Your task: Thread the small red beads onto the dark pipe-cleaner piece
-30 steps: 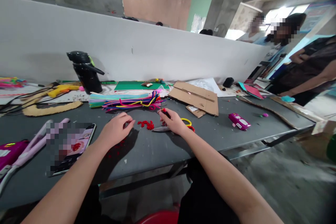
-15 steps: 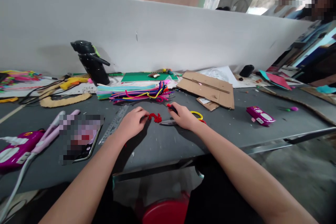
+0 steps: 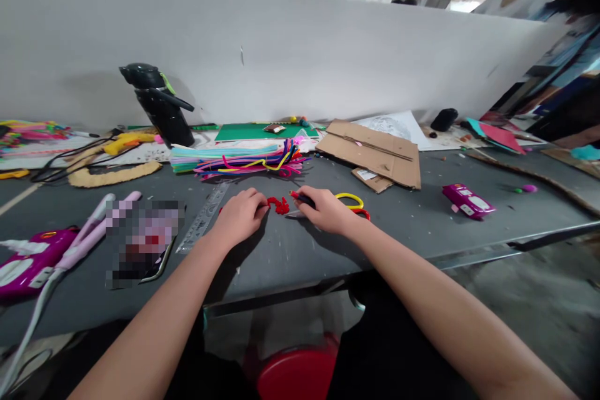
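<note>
My left hand (image 3: 244,212) is closed in a pinch at the left end of a bent, fuzzy red pipe cleaner (image 3: 279,205) lying on the dark table. Just right of it, my right hand (image 3: 323,207) is closed around a short dark stick with a red tip (image 3: 296,195), whose kind I cannot make out. The tip points toward the red piece, with a small gap between them. Beneath my right hand lie scissors with yellow and red handles (image 3: 352,201); the hand covers their middle.
Behind the hands lies a bundle of coloured pipe cleaners (image 3: 244,159). A clear ruler (image 3: 202,219) and a phone (image 3: 150,240) are at left, near a pink hair straightener (image 3: 94,231). Cardboard (image 3: 375,153) lies back right. A black flask (image 3: 162,106) stands by the partition.
My right hand has shifted slightly left, bringing the red-tipped stick closer to the red pipe cleaner. My left hand keeps its pinch. The view has tilted slightly.
</note>
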`<state>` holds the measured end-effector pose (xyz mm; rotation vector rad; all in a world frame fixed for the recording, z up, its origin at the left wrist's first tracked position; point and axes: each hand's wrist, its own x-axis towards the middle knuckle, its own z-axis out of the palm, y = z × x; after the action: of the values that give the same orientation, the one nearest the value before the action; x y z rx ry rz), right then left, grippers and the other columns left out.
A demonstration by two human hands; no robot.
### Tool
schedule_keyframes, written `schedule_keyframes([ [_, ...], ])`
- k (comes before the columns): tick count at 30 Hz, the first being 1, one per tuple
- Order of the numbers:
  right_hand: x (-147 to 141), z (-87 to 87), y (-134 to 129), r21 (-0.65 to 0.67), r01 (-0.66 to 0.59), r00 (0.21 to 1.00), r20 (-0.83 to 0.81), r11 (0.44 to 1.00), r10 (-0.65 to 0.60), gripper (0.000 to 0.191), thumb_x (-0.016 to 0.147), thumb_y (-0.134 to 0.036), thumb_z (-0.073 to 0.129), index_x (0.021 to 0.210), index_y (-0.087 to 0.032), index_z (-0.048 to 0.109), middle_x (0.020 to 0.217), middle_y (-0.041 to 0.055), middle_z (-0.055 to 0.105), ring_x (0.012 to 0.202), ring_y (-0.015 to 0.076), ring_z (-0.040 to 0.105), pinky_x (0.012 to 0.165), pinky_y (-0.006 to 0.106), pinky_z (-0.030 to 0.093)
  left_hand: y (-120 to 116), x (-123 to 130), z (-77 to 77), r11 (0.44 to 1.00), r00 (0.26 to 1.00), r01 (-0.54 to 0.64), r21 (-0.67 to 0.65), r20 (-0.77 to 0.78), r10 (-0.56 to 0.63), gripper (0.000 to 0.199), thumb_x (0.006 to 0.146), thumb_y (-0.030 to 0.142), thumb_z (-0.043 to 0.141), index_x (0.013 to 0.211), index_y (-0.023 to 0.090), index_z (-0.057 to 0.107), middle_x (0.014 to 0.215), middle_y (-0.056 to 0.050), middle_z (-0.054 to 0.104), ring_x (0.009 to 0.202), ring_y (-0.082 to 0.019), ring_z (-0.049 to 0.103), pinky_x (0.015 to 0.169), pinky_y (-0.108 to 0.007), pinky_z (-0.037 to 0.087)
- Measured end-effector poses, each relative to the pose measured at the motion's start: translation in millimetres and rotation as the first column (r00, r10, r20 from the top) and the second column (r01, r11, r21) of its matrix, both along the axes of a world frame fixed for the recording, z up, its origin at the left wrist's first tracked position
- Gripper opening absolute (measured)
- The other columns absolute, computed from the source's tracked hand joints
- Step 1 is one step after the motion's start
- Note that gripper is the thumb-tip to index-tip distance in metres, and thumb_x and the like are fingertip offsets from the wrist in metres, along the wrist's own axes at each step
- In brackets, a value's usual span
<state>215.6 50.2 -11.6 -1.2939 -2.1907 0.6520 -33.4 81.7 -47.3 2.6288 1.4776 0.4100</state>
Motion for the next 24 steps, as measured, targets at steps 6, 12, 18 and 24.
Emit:
schedule_keyframes([
  [6, 0, 0.7, 0, 0.003, 0.014, 1.0, -0.001, 1.0, -0.014, 0.014, 0.093, -0.028, 0.05, 0.092, -0.019, 0.06, 0.079, 0.0027, 0.062, 0.069, 0.0159, 0.05, 0.065, 0.026, 0.033, -1, -4, 1.3, 0.997, 0.99, -0.031, -0.073, 0.132, 0.04, 0.019, 0.095, 0.028, 0.043, 0.091, 0.019, 0.059, 0.098, -0.008, 0.061, 0.09, -0.024, 0.061, 0.08, -0.036, 0.044],
  [12, -2, -0.2, -1, -0.013, 0.003, 0.999, -0.048, 1.0, -0.004, 0.014, 0.092, -0.028, 0.051, 0.092, -0.019, 0.06, 0.078, 0.0016, 0.062, 0.07, 0.0154, 0.05, 0.065, 0.026, 0.034, -1, 0, 10.6, 0.965, 0.91, -0.11, -0.236, 0.366, 0.193, 0.018, 0.092, 0.034, 0.051, 0.086, 0.02, 0.061, 0.091, -0.005, 0.062, 0.085, -0.021, 0.058, 0.077, -0.032, 0.041],
  [18, -19, 2.3, -7, -0.119, 0.024, 0.929, -0.365, 0.993, -0.066, 0.021, 0.091, -0.034, 0.054, 0.09, -0.015, 0.063, 0.08, 0.0015, 0.063, 0.073, 0.0149, 0.054, 0.069, 0.026, 0.041, -33, 29, 29.1, 0.764, 0.385, 0.22, -0.606, 0.774, 0.503, 0.026, 0.078, 0.042, 0.072, 0.084, 0.017, 0.066, 0.066, 0.003, 0.053, 0.057, -0.01, 0.044, 0.055, -0.025, 0.031],
  [24, -34, -1.0, -19, -0.13, 0.024, 0.9, -0.428, 0.991, -0.078, 0.028, 0.083, -0.041, 0.07, 0.092, -0.015, 0.069, 0.081, 0.0009, 0.065, 0.072, 0.014, 0.053, 0.069, 0.026, 0.042, -54, 41, 26.3, 0.632, 0.093, 0.375, -0.678, 0.706, 0.702, 0.024, 0.07, 0.033, 0.081, 0.078, 0.015, 0.068, 0.065, 0.002, 0.056, 0.056, -0.009, 0.047, 0.053, -0.022, 0.033],
])
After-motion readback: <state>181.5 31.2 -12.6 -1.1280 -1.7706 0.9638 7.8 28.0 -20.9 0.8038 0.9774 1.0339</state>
